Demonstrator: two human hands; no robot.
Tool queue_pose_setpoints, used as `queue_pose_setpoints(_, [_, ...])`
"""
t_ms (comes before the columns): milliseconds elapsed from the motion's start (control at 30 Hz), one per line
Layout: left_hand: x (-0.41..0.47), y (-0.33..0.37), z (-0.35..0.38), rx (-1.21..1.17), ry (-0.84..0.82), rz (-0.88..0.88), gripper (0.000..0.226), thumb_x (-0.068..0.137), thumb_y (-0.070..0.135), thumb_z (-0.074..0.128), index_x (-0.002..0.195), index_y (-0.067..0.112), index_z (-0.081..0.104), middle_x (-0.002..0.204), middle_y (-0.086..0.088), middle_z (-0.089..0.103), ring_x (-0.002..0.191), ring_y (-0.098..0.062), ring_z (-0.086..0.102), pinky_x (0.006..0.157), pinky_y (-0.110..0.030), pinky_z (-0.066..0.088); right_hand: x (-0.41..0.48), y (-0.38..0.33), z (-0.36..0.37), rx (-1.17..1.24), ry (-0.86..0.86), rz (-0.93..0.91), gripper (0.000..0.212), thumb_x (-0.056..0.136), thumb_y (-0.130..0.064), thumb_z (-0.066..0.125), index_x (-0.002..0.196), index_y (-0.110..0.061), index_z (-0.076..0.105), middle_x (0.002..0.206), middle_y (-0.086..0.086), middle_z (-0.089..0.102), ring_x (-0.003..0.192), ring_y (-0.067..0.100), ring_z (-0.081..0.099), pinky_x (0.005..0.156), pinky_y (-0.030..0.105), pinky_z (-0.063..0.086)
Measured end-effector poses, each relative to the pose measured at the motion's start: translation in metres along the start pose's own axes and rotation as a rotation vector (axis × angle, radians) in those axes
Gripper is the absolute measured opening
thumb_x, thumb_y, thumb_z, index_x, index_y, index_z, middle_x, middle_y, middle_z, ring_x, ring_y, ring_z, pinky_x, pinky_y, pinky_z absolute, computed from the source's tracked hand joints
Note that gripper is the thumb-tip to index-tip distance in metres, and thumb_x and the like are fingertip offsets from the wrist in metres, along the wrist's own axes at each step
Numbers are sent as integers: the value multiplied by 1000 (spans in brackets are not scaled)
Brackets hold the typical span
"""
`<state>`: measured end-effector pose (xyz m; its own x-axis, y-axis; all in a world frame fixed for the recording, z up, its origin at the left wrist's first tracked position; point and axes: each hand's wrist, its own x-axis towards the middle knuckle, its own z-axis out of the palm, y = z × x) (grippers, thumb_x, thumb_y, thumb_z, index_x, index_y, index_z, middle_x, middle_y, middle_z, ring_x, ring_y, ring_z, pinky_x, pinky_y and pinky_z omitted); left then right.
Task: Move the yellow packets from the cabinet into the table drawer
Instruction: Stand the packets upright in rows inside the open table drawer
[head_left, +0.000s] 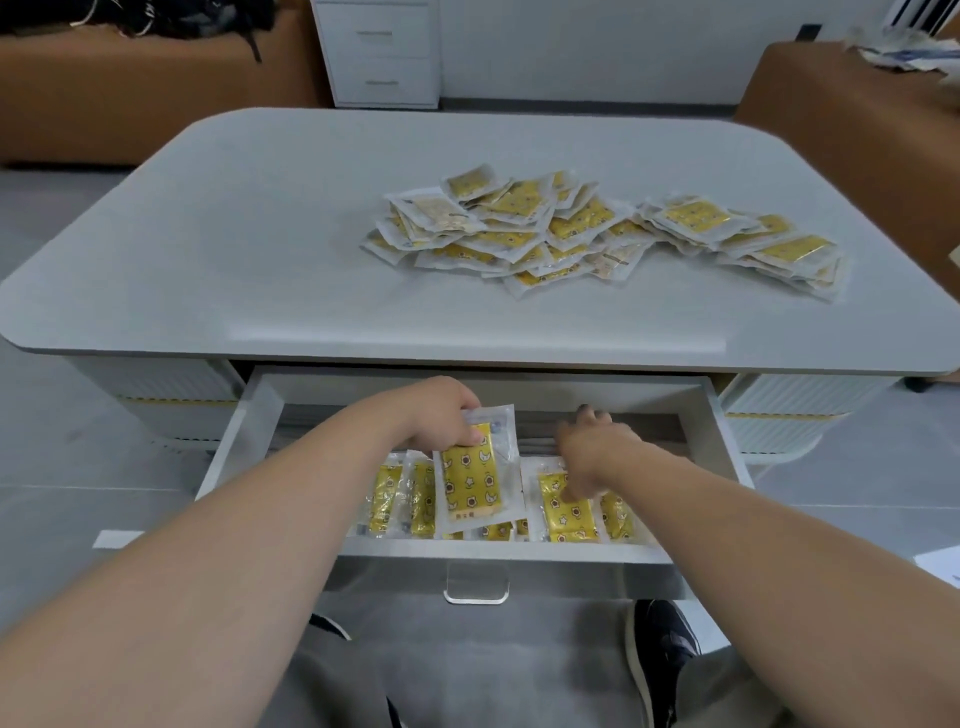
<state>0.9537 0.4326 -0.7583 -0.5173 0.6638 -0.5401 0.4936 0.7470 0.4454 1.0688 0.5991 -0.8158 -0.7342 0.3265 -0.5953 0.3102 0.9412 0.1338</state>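
gripping yellow packet (475, 483) above drawer (519, 552): left hand (439, 413) | right hand (592, 452) spread, touching laid packet (570, 519)

The table (260, 234) has its drawer (519, 552) pulled out toward me under its near edge. A heap of packets (571, 234) lies on top, right of centre. A row of packets (384, 493) lines the drawer's front wall. My left hand (441, 415) holds one packet (475, 486) over the row's middle; my right hand (589, 454) touches another packet (558, 519) just right of it. A cabinet (379, 52) stands behind the table.
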Motion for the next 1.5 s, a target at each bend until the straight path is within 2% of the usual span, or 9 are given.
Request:
queue_pose_setpoints(200, [15, 16, 15, -39, -84, 31, 8, 95, 28, 67, 98, 20, 67, 97, 1, 71, 86, -15, 68, 68, -24, 53, -10, 18, -13, 86, 38, 46, 90, 83, -44, 80, 151, -11, 31, 148, 19, 40, 135, 37, 43, 109, 46, 44])
queue_pose_setpoints(500, [46, 37, 52, 66, -28, 33, 32, 95, 33, 66, 121, 15, 67, 108, 3, 69, 96, -17, 63, 79, -29, 48, -32, 47, -36, 29, -15, -45, 3, 96, -14, 62, 98, -12, 59, 87, 1, 58, 82, 20, 57, 68, 29, 43])
queue_pose_setpoints(667, [55, 34, 68, 295, -10, 97, 45, 97, 31, 62, 136, 13, 54, 132, -4, 59, 117, -21, 55, 86, -25, 39, -28, 49, -37, 47, 42, -60, 26, 93, -6, 56, 69, -15, 50, 71, 0, 50, 61, 16, 46, 52, 26, 36])
queue_pose_setpoints(833, [59, 28, 75, 409, 122, 115, 35, 88, 41, 72, 106, 18, 54, 106, 0, 60, 90, -16, 55, 71, -27, 41, -28, 45, -40, 78, 33, -86, 23, 97, -12, 57, 74, -14, 54, 75, 0, 53, 66, 15, 50, 58, 24, 41])
queue_pose_setpoints(933, [56, 29, 80, 513, 210, 122, 43, 86, 49, 70, 110, 17, 51, 103, 0, 60, 88, -17, 54, 72, -30, 41, -29, 45, -45, 100, 53, -100, 10, 98, -14, 58, 102, -9, 65, 86, 2, 60, 77, 17, 57, 66, 26, 45])
queue_pose_setpoints(1067, [51, 39, 77, 651, 229, 123, 48, 89, 55, 64, 113, 15, 51, 108, -2, 56, 94, -21, 55, 80, -34, 43, -32, 45, -56, 95, 56, -104, 9, 95, -13, 60, 98, -8, 67, 83, 2, 59, 72, 16, 55, 63, 26, 46])
queue_pose_setpoints(1200, [39, 64, 40, 522, -21, 77, 54, 99, 60, 42, 81, 11, 58, 84, -3, 63, 73, -18, 57, 83, -37, 53, -48, 63, -88, 348, 0, -134, 11, 89, -5, 60, 96, -14, 63, 94, 5, 69, 83, 18, 66, 73, 29, 57])
queue_pose_setpoints(1300, [23, 80, -10, 141, -188, -41, 54, 100, 56, 46, 97, 7, 69, 79, -4, 75, 65, -15, 69, 75, -31, 58, -58, 86, -107, 552, 68, -90, 13, 90, -6, 56, 97, -12, 65, 92, 8, 73, 83, 18, 71, 67, 27, 56])
queue_pose_setpoints(1500, [40, 66, -63, -22, 735, 5, 34, 101, 42, 48, 98, 13, 66, 91, -3, 70, 86, -25, 67, 72, -35, 50, -13, 91, -114, 585, 461, 123, 26, 94, -15, 51, 117, -9, 62, 121, 13, 63, 113, 31, 58, 89, 42, 50])
